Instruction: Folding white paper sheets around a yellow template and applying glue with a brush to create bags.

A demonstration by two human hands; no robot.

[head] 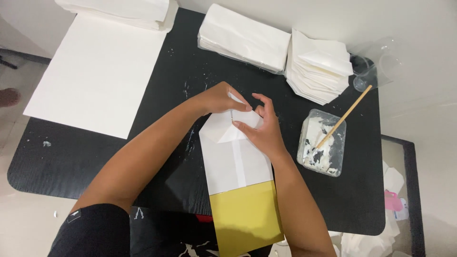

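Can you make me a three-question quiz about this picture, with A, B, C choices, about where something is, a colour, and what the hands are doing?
1. Where is the wooden stick?
A. In the clear tray of white paste
B. On the big white sheet
C. In the left hand

2. What colour is the board under the near end of the folded paper?
A. Red
B. Yellow
C. Blue

3. What are both hands doing?
A. Resting flat on bare table
B. Holding the stick
C. Pressing folds at the paper's pointed end

Answers:
1. A: the stick leans in the clear tray at the right.
2. B: the yellow board shows below the white folded paper.
3. C: the left hand and right hand have their fingers on the folded tip.
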